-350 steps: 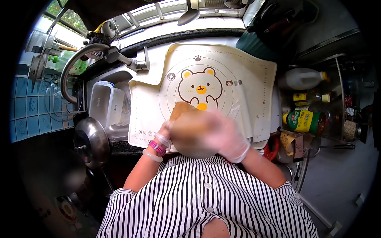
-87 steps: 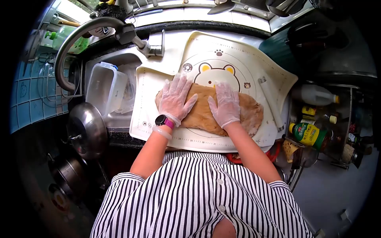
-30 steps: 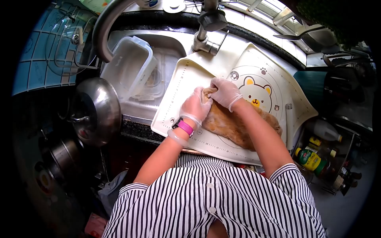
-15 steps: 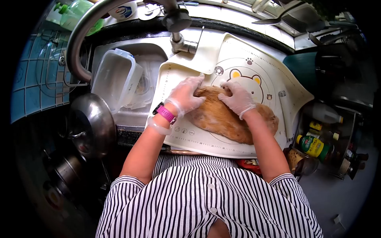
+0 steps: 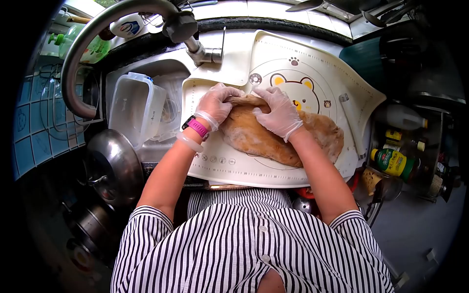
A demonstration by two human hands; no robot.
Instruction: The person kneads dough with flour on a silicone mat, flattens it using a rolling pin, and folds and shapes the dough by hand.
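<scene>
A long flat slab of brown dough (image 5: 259, 139) with pale floury patches lies across a cream baking mat (image 5: 215, 171) printed with a bear. Its far left edge is lifted into a fold. My left hand (image 5: 217, 103), in a clear plastic glove, is closed on that edge, thumb toward the fold. From the far side, my right hand (image 5: 279, 112), gloved too, has its fingers curled over the same edge, with the thumb resting on the dough's top. A pale rolling pin (image 5: 352, 126) lies along the mat's right side.
Left of the mat is a steel sink (image 5: 176, 66) holding a clear plastic tub (image 5: 134, 110), with a curved faucet (image 5: 124, 9) above. A metal lid (image 5: 113, 166) is at the lower left. Sauce bottles (image 5: 391, 161) stand in a rack at right.
My hands have closed in on the dough's far left edge, which is now raised and folded between them. The camera view has shifted slightly.
</scene>
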